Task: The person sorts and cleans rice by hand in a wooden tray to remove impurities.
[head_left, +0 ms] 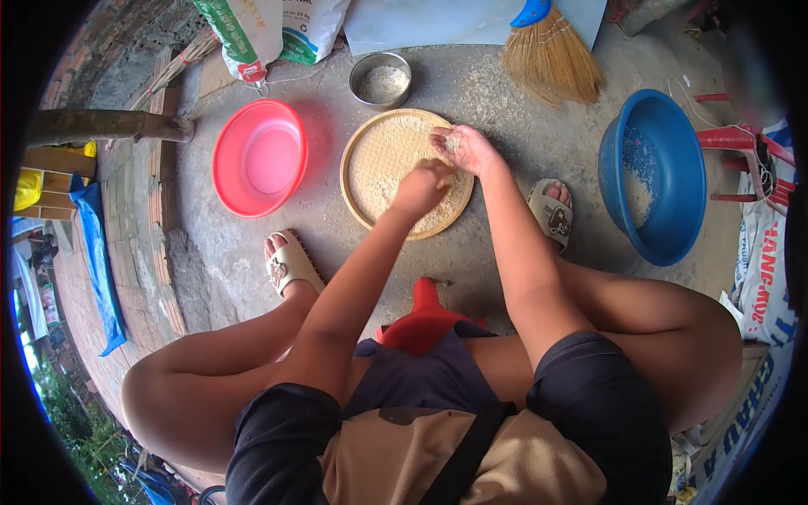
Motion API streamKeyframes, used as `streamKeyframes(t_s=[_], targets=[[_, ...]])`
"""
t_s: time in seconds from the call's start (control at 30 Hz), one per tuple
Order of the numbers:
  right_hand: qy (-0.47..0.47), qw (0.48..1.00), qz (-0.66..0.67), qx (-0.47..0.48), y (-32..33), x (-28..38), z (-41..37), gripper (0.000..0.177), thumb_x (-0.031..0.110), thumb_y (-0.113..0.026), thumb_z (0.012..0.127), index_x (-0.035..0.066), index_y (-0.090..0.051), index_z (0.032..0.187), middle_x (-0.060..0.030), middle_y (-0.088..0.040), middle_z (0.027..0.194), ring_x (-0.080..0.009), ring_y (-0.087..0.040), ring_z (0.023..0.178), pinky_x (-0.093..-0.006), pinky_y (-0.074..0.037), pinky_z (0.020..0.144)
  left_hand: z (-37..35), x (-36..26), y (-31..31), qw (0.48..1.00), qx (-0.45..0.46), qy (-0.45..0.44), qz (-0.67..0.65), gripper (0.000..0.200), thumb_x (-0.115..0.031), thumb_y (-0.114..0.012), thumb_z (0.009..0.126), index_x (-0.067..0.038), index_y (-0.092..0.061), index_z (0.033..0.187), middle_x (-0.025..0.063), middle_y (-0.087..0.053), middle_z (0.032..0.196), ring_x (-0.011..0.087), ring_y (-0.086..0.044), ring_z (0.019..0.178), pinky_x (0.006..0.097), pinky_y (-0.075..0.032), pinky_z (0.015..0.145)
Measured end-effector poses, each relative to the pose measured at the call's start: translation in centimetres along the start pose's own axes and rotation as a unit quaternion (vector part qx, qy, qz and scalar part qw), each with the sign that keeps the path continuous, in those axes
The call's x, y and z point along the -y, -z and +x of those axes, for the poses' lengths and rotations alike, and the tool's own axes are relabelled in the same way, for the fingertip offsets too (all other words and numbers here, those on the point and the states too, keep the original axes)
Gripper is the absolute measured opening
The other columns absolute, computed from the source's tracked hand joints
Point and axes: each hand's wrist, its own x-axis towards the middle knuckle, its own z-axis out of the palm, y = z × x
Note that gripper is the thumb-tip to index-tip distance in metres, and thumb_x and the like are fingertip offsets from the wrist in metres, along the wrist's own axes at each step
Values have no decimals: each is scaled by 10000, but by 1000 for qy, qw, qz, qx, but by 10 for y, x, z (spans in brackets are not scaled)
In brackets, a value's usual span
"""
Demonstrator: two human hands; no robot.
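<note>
A round woven bamboo tray (pixel 357 207) lies on the floor before me, with pale rice-like grains (pixel 375 172) spread over it. Above its right side, my right hand (pixel 473 151) is turned palm up and cupped, with a small heap of the grains in the palm. My left hand (pixel 423 187) hovers over the tray just beside it, fingers bent together in a pinch toward the right hand. Whatever its fingertips hold is too small to make out.
A pink basin (pixel 225 160) stands left, and a steel bowl of grain (pixel 357 91) behind the tray. At right is a blue basin (pixel 613 168) with some grain inside. A straw broom (pixel 551 63) lies near scattered grains. Sacks (pixel 313 29) and a red chair (pixel 730 139) sit around.
</note>
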Motion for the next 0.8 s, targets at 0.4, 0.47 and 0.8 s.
streamKeyframes(t_s=[0.4, 0.47, 0.8], targets=[[9, 1000, 21, 12, 1, 0, 0, 405, 175, -341, 932, -156, -488, 1113, -243, -566, 1052, -296, -581, 1002, -370, -490, 937, -29, 32, -18, 998, 13, -28, 60, 191, -101, -531, 820, -68, -626, 982, 132, -612, 959, 294, -621, 791, 372, -525, 739], [10, 1000, 24, 14, 4, -1, 3, 408, 181, -339, 936, -156, -491, 1108, -245, -566, 1053, -298, -582, 999, -370, -490, 939, -22, 36, 0, 996, -73, 46, -23, 116, -75, -601, 779, -41, -651, 878, 126, -631, 875, 286, -624, 743, 357, -515, 696], [27, 995, 23, -96, -18, -7, 6, 373, 165, -324, 934, -132, -527, 1035, -209, -584, 940, -280, -612, 874, -365, -548, 837, 34, 9, 62, 969, -140, 101, -175, 332, -192, -654, 846, -12, -605, 1121, 100, -651, 1017, 184, -629, 905, 293, -493, 765]])
